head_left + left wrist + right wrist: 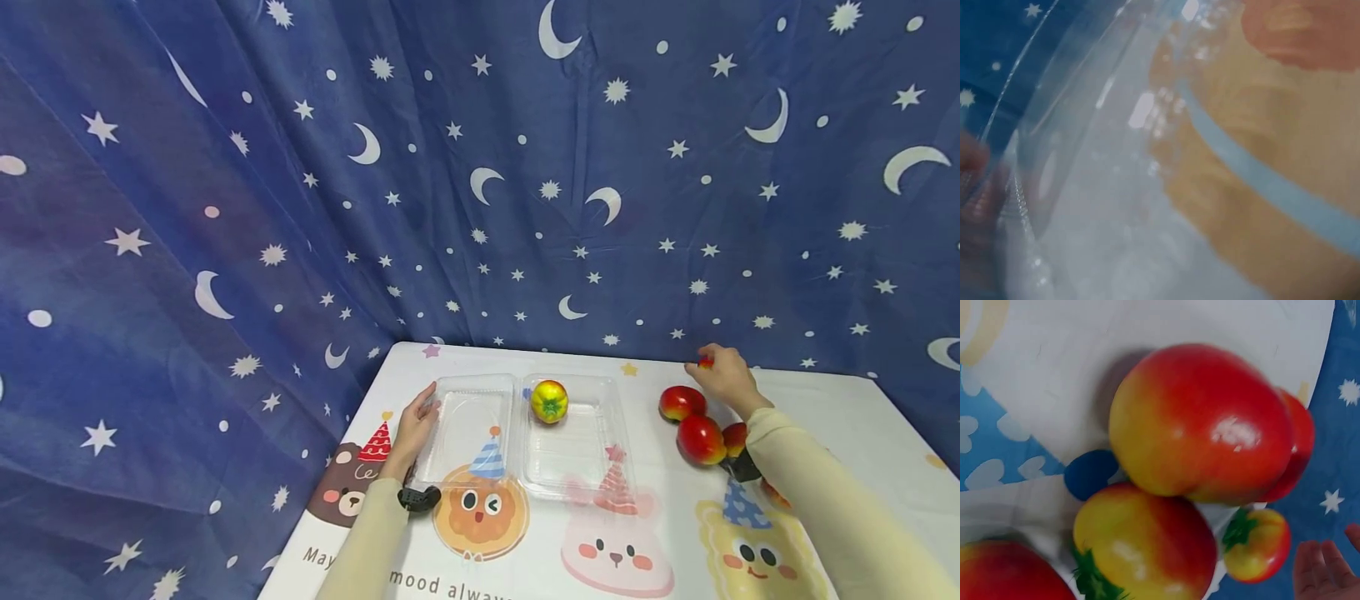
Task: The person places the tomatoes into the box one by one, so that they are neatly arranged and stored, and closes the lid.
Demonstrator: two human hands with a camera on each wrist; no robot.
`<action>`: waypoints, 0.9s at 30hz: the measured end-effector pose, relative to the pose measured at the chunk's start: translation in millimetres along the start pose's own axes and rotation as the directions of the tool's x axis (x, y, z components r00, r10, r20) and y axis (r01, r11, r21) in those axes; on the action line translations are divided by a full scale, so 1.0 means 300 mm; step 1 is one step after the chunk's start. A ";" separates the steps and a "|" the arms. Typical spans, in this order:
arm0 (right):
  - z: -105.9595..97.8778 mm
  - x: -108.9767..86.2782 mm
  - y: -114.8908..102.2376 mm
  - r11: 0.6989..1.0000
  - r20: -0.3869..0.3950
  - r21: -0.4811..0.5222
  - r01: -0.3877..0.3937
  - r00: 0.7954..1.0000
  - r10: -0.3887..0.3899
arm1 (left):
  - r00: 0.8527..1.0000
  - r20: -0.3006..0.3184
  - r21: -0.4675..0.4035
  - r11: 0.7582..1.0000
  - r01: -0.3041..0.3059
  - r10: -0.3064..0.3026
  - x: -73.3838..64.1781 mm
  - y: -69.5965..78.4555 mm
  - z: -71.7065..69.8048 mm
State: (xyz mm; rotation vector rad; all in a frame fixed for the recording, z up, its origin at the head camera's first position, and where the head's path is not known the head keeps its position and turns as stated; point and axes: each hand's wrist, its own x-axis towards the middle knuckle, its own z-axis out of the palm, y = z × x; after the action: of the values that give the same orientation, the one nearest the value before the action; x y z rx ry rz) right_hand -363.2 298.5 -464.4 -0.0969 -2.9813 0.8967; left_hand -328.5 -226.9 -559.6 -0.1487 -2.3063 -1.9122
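Note:
In the head view my left hand [416, 429] holds the left edge of a clear plastic clamshell box [465, 387], which lies opened flat. A yellow-red toy fruit [550, 402] with a green star-shaped cap sits in its right half. My right hand [726, 382] reaches over the table's far edge, its fingers curved around a small red-yellow fruit [1259, 547] with a green leaf. A narrow gap shows between fingers [1329, 569] and fruit in the right wrist view; the thumb is hidden there. In the left wrist view, blurred clear plastic [1104, 156] fills most of the picture.
Several larger red-yellow fruits, among them one at the left [682, 403] and one in front [701, 440], lie close together under the right forearm. A dark blue curtain [517, 217] hangs behind the table, which wears a white cartoon-print cloth [420, 562].

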 end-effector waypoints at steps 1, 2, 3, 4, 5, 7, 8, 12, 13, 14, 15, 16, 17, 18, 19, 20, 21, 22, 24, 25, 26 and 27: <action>-0.005 0.001 0.007 1.000 -0.004 -0.001 -0.004 1.000 0.004 | 1.000 0.004 -0.015 1.000 0.002 -0.002 -0.004 0.014 -0.002; -0.009 0.003 0.014 1.000 -0.011 -0.001 -0.012 1.000 0.012 | 1.000 0.007 -0.025 1.000 0.002 -0.002 -0.008 0.027 -0.004; -0.014 0.005 0.021 1.000 -0.019 -0.007 -0.020 1.000 0.020 | 1.000 0.009 -0.031 1.000 0.002 -0.002 -0.011 0.036 -0.005; -0.019 0.008 0.028 0.999 -0.025 -0.012 -0.033 0.999 0.033 | 1.000 0.008 -0.032 0.999 -0.001 0.001 -0.011 0.038 -0.005; -0.024 0.010 0.035 0.999 -0.032 -0.015 -0.046 0.998 0.046 | 1.000 0.005 -0.029 1.000 -0.006 0.006 -0.011 0.038 -0.004; -0.038 0.012 0.044 0.996 -0.032 -0.019 -0.091 0.995 0.091 | 1.000 -0.001 -0.028 1.000 -0.012 0.012 -0.006 0.023 0.000; -0.045 0.012 0.049 0.993 -0.030 -0.021 -0.114 0.993 0.114 | 1.000 -0.005 -0.021 1.000 -0.012 0.012 -0.001 0.009 0.002; -0.071 0.006 0.059 0.982 -0.001 -0.031 -0.186 0.983 0.186 | 1.000 -0.027 0.019 1.000 -0.014 0.014 0.015 -0.048 0.004; -0.075 0.005 0.064 0.981 0.006 -0.032 -0.194 0.981 0.194 | 0.999 -0.035 0.035 0.999 -0.013 0.014 0.017 -0.058 0.005; -0.077 0.004 0.067 0.979 0.011 -0.030 -0.202 0.979 0.203 | 0.999 -0.041 0.032 0.999 -0.010 0.012 0.018 -0.061 0.005; -0.078 0.004 0.071 0.978 0.017 -0.029 -0.207 0.978 0.208 | 0.999 -0.042 0.030 0.999 -0.013 0.014 0.017 -0.061 0.004; -0.076 0.005 0.077 0.977 0.021 -0.025 -0.212 0.977 0.212 | 0.999 -0.044 0.025 1.000 -0.009 0.010 0.017 -0.060 0.004; -0.074 0.007 0.083 0.976 0.026 -0.024 -0.215 0.976 0.215 | 0.999 -0.045 0.022 1.000 -0.003 0.004 0.016 -0.059 0.004; -0.070 0.008 0.088 0.975 0.033 -0.021 -0.222 0.974 0.222 | 0.999 -0.043 0.022 1.000 0.003 -0.002 0.017 -0.062 0.003; -0.067 0.009 0.095 0.974 0.039 -0.020 -0.225 0.973 0.225 | 0.999 -0.039 0.019 1.000 0.005 -0.004 0.016 -0.063 0.003; -0.064 0.010 0.101 0.973 0.049 -0.018 -0.230 0.972 0.230 | 0.999 -0.033 0.012 1.000 0.004 -0.003 0.016 -0.065 0.002; -0.060 0.011 0.108 0.973 0.060 -0.014 -0.232 0.971 0.233 | 0.999 -0.031 0.016 1.000 -0.007 0.007 0.015 -0.067 0.002; -0.057 0.011 0.114 0.972 0.069 -0.011 -0.235 0.969 0.236 | 0.999 -0.033 0.019 1.000 -0.020 0.020 0.012 -0.068 0.001; -0.052 0.009 0.123 0.972 0.080 -0.018 -0.235 0.969 0.236 | 0.997 -0.036 0.029 0.998 -0.064 0.065 0.009 -0.074 0.000; -0.051 0.007 0.128 0.973 0.084 -0.022 -0.228 0.970 0.229 | 0.995 -0.040 0.028 0.996 -0.086 0.087 0.006 -0.072 0.001; -0.050 0.006 0.132 0.974 0.090 -0.020 -0.225 0.970 0.226 | 0.994 -0.042 0.030 0.994 -0.103 0.104 0.004 -0.073 0.000; -0.049 0.004 0.135 0.975 0.091 -0.022 -0.221 0.971 0.222 | 0.992 -0.045 0.035 0.993 -0.116 0.117 0.002 -0.072 0.001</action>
State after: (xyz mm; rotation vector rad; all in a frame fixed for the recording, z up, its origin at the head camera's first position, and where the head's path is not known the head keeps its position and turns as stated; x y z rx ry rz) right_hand -361.6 340.3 -474.6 -0.4077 -3.1078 0.9275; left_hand -332.8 -230.7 -580.4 -0.2267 -2.2444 -1.8024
